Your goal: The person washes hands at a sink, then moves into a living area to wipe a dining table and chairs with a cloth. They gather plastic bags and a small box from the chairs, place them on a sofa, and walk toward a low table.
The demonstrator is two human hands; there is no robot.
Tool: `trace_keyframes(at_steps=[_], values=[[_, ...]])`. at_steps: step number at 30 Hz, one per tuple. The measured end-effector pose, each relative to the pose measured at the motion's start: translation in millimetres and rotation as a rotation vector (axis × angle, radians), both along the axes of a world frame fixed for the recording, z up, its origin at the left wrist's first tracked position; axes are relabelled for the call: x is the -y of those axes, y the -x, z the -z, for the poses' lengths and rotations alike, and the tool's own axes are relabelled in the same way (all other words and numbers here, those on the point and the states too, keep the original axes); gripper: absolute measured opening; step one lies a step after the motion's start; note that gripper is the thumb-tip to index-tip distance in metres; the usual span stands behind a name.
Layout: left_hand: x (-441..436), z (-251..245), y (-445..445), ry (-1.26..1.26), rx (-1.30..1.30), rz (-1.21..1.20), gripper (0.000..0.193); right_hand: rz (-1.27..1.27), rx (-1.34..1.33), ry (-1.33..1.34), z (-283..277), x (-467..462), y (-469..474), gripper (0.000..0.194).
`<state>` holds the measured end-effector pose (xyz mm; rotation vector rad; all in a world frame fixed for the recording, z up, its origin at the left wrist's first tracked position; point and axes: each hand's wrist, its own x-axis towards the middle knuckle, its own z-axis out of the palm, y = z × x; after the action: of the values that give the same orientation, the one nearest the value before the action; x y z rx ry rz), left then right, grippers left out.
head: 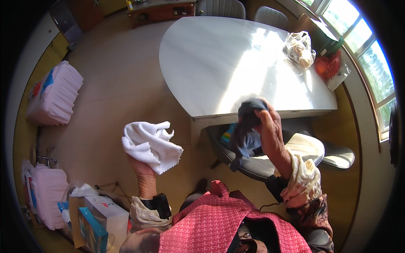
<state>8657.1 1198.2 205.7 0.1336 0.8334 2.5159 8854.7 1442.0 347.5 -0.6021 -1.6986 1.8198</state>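
Observation:
A white cloth point(150, 144) with a scalloped edge is bunched up in my left hand point(142, 166), and it covers most of the fingers. My right hand point(269, 123) grips a dark cloth point(251, 109), slightly blurred, in front of the table's near edge. Blue-grey fabric point(253, 144) hangs below that hand; I cannot tell whether it belongs to the dark cloth or lies on the grey chair point(262, 164) beneath. A black band with a small box sits on my left wrist.
Sunlight falls across a white table point(196, 63). On it are a knotted plastic bag point(300, 50), a red bag point(329, 66) and a cardboard box point(316, 34) by the window. Pink-covered bundles point(60, 95) stand along the left wall, with boxes and paper bags point(104, 208) at lower left.

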Motion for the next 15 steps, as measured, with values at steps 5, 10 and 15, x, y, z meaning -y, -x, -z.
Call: trace_keyframes(at_steps=[5,10,15], values=[[14.3,21.6,-17.7,0.538,-0.17,-0.092,0.036,-0.057,-0.343,-0.216,-19.3,-56.8,15.2,0.055],[-2.9,37.1,-36.4,0.223,0.137,0.169,0.041,0.237,0.577,-0.762,4.7,-87.9,-70.9,0.045],[-64.7,19.4,-65.5,0.149,0.305,0.523,0.054,0.598,1.188,-0.791,43.2,-68.8,-199.3,0.034]])
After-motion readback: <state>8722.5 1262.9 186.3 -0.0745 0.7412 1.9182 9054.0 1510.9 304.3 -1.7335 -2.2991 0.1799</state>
